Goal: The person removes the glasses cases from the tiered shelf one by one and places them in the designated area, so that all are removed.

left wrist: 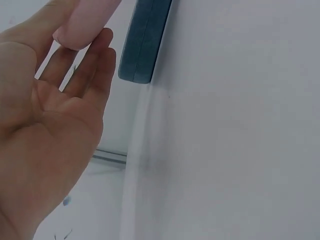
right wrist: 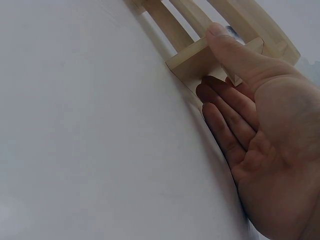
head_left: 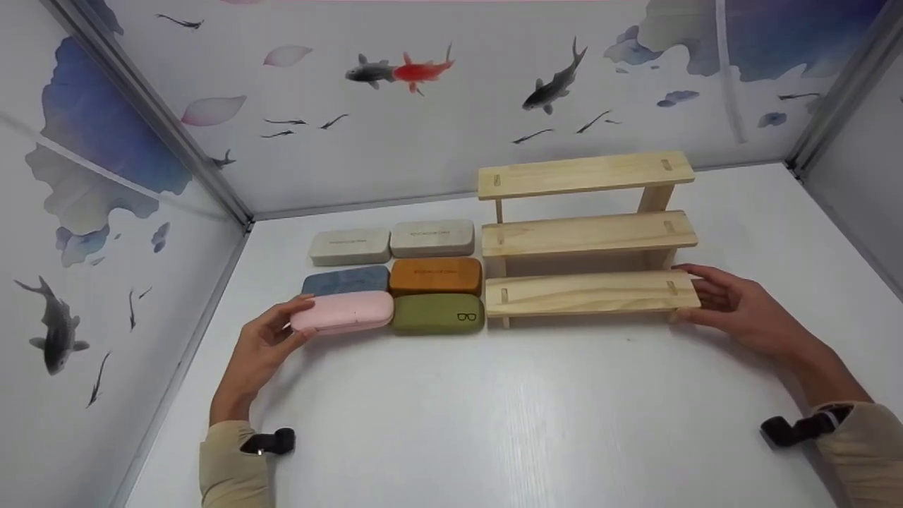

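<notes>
My left hand pinches the left end of a pink glasses case, thumb on the near side and fingers on the far side. In the head view this case covers the front of a blue case. To its right lies a green case with a glasses print, and behind that an orange-brown case. My right hand grips the right end of the lowest board of a three-step wooden rack. In the right wrist view, its thumb lies against the board's edge.
Two pale cases, one on the left and one on the right, stand in the back row. The rack's upper boards rise behind the lowest one. Panels with printed fish enclose the white table at the back and sides.
</notes>
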Demonstrator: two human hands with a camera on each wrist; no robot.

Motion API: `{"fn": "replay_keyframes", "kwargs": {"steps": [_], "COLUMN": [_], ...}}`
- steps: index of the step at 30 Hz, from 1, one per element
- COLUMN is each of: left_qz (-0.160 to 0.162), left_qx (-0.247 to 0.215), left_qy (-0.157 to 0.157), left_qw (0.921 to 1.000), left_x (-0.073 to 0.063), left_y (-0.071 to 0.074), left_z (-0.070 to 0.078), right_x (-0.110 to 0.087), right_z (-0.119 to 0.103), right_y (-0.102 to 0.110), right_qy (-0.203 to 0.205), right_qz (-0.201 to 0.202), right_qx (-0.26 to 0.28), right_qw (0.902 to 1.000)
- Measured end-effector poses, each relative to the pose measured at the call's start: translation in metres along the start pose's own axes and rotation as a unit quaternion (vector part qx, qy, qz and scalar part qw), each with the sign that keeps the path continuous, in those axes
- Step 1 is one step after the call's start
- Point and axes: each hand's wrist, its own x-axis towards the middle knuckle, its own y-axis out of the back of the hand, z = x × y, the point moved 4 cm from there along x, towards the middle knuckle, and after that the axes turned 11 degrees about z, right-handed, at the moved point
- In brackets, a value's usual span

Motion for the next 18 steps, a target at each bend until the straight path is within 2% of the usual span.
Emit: {"fn": "replay_keyframes", "kwargs": {"steps": [7, 18], "left_qz": [-0.004, -0.037], "left_qx": [0.002, 0.014], "left_qy": [0.010, 0.055], "left_qw": [0.9999, 0.9977], "left_x": [-0.005, -0.008], "left_y": [0.012, 0.011], "left_z": [-0.010, -0.019], "right_x": [0.001, -0.001], "right_z": [-0.001, -0.003], "right_y": [0.000, 0.000], "right_qy": [0.000, -0.005], "right_qz": [-0.002, -0.005], "right_qx": [-0.002, -0.002], "right_qw": [1.0000, 1.0000]}}
